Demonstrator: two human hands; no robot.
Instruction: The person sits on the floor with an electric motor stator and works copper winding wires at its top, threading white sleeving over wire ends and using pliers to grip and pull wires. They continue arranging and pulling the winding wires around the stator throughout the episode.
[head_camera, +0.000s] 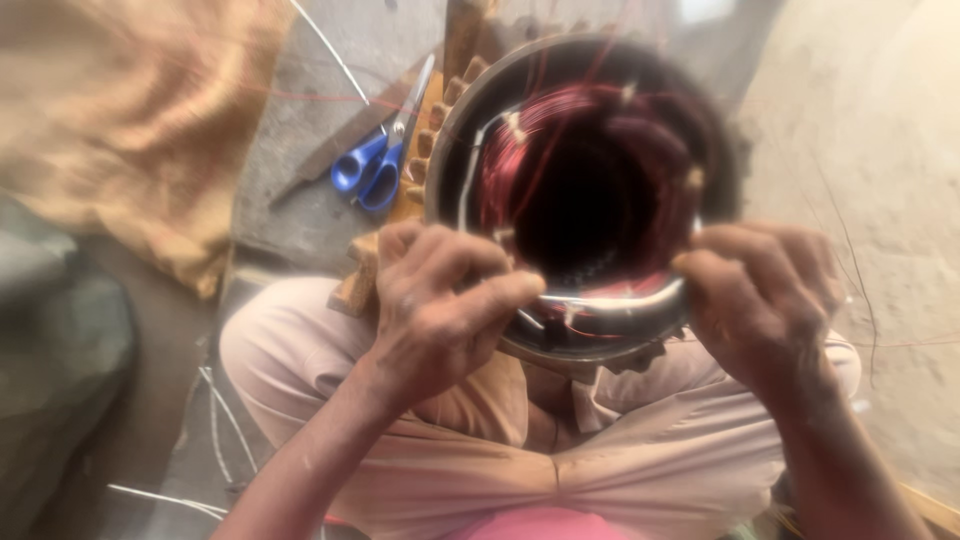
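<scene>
Two hands grip one round metal motor stator (585, 190) w/ red copper windings, held over the seated person's lap. Left hand (440, 300) pinches its lower-left rim; right hand (765, 295) is closed on the lower-right rim. One pair of blue-handled scissors (385, 150) lies on the floor behind, beside brown sacking (130, 110). Picture blurred.

Everything is blurred. The left hand (440, 300) and right hand (765, 295) cover the near rim of the motor stator (585, 190); its dark bore shows nothing inside.
</scene>
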